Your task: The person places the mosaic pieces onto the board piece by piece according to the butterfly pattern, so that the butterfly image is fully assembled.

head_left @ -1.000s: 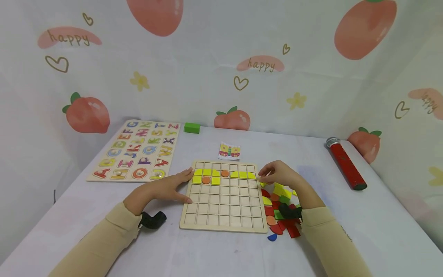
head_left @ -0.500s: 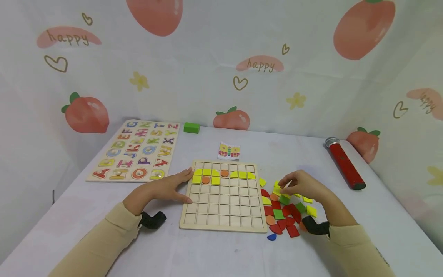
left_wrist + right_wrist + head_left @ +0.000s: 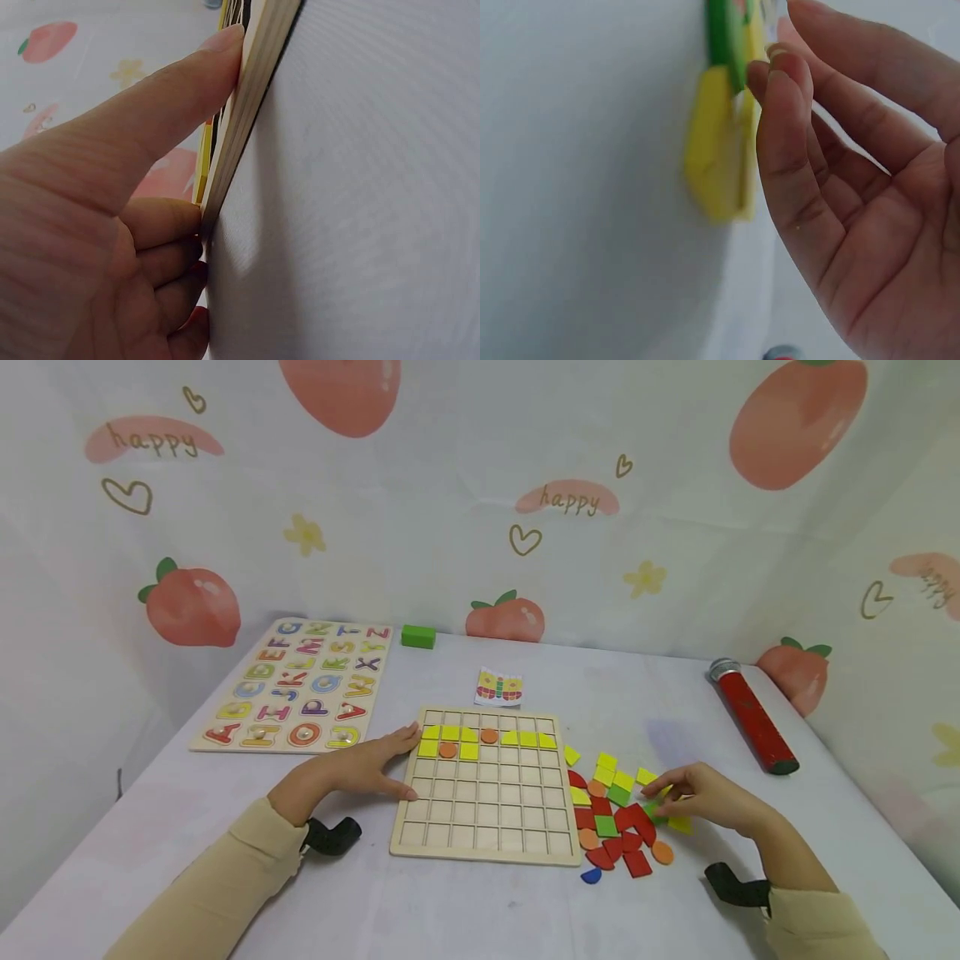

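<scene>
A wooden grid board (image 3: 487, 814) lies on the table, with yellow tiles (image 3: 450, 732) and orange discs (image 3: 447, 750) in its upper rows. My left hand (image 3: 358, 770) rests at its left side, thumb and fingers spread along the edge; in the left wrist view the thumb (image 3: 169, 105) touches the rim. Over the loose pieces to the right hovers my right hand (image 3: 708, 797), fingers bent loosely above a green tile (image 3: 652, 814) and a yellow tile (image 3: 681, 826). No piece shows between its fingers in the right wrist view, where a yellow tile (image 3: 712, 150) lies beside them.
Loose red tiles (image 3: 637, 863), orange discs and a blue half-disc (image 3: 591, 877) lie right of the board. Behind it is a butterfly picture card (image 3: 498, 687). An alphabet board (image 3: 300, 685) and green block (image 3: 417, 637) stand back left, a red microphone (image 3: 753, 718) right.
My right hand has moved from the board's upper right corner rightward and nearer me, across the loose pieces. My left hand has stayed at the board's left edge.
</scene>
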{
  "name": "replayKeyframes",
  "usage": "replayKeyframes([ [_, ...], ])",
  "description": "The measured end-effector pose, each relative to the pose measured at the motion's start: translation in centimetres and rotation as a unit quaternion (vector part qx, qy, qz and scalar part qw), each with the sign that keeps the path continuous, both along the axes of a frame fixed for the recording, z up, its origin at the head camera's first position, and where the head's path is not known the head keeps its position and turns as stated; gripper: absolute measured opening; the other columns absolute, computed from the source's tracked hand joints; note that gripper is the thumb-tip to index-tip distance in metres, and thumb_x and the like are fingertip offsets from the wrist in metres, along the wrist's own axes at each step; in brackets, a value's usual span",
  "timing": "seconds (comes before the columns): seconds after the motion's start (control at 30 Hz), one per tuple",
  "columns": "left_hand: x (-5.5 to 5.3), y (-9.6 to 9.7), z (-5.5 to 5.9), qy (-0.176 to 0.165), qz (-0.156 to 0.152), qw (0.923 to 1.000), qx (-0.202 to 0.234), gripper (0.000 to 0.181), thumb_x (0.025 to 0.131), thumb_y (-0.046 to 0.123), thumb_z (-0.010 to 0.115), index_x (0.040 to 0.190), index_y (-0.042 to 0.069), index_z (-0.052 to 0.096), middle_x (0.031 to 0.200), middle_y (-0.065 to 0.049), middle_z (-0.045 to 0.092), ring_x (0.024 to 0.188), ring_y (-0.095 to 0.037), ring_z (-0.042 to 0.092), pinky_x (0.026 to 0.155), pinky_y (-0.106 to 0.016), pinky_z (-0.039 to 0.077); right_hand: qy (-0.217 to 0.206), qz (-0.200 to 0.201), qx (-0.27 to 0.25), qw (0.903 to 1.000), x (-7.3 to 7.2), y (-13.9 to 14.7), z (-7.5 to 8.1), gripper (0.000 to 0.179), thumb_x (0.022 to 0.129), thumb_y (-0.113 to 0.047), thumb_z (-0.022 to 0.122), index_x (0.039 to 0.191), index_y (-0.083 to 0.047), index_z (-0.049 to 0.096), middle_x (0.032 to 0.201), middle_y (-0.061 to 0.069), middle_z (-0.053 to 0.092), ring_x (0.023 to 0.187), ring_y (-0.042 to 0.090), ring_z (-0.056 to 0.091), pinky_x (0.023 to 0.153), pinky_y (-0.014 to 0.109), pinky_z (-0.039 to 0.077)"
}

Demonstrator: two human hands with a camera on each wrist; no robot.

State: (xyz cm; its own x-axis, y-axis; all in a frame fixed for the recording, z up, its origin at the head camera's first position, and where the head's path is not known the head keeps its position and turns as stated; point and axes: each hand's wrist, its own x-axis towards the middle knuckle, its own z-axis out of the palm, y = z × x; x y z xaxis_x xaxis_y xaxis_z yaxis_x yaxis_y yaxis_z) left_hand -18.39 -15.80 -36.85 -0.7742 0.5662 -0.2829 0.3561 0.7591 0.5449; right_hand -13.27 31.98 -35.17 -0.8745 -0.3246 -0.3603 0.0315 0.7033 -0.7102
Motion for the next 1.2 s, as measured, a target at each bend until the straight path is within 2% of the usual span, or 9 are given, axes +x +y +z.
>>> replayKeyframes([
  [0.13, 0.0, 0.0, 0.1, -0.003, 0.002, 1.0, 0.001, 0.104, 0.074, 0.055, 0.07, 0.15, 0.012, 0.013, 0.158, -0.007, 0.004, 0.146, -0.029, 0.007, 0.117, -0.049, 0.015, -0.003, 0.017, -0.025, 0.9995, 0.1, 0.9, -0.6, 0.038, 0.082, -0.017, 0.071, 0.113, 0.003, 0.064, 0.111, 0.018, 0.065, 0.079, 0.014, 0.058, 0.07, 0.018, 0.052],
  [0.33, 0.1, -0.1, 0.0, -0.004, 0.004, 1.0, 0.006, 0.104, 0.074, 0.054, 0.07, 0.15, 0.01, 0.013, 0.158, -0.008, 0.004, 0.146, -0.029, 0.007, 0.117, -0.049, 0.015, 0.026, 0.042, -0.019, 0.9986, -0.1, 0.9, -1.1, 0.041, 0.078, -0.02, 0.074, 0.111, 0.002, 0.064, 0.102, 0.014, 0.063, 0.076, 0.013, 0.054, 0.07, 0.019, 0.051],
  [0.73, 0.2, -0.2, 0.1, -0.004, 0.008, 1.0, 0.004, 0.104, 0.075, 0.053, 0.07, 0.15, 0.01, 0.013, 0.158, -0.008, 0.004, 0.146, -0.03, 0.007, 0.117, -0.05, 0.015, 0.021, 0.009, -0.012, 0.9997, 0.0, 0.5, -1.5, 0.038, 0.076, -0.019, 0.076, 0.103, 0.002, 0.059, 0.081, 0.007, 0.053, 0.073, 0.013, 0.05, 0.062, 0.019, 0.049],
  [0.97, 0.1, 0.0, 0.0, -0.004, 0.006, 1.0, 0.005, 0.104, 0.075, 0.054, 0.07, 0.15, 0.011, 0.013, 0.158, -0.008, 0.004, 0.146, -0.03, 0.007, 0.117, -0.05, 0.015, 0.016, -0.01, -0.008, 0.9998, -0.2, 0.8, -1.6, 0.033, 0.083, -0.024, 0.07, 0.102, 0.001, 0.06, 0.09, 0.007, 0.061, 0.08, 0.016, 0.055, 0.068, 0.02, 0.053],
  [1.2, 0.1, 0.0, 0.1, -0.002, 0.004, 1.0, 0.002, 0.104, 0.074, 0.055, 0.07, 0.15, 0.012, 0.013, 0.158, -0.007, 0.003, 0.146, -0.029, 0.006, 0.117, -0.049, 0.015, 0.013, -0.018, -0.01, 0.9997, -0.2, 0.7, -0.8, 0.035, 0.084, -0.026, 0.068, 0.103, 0.003, 0.06, 0.092, 0.008, 0.061, 0.077, 0.016, 0.058, 0.068, 0.022, 0.055],
])
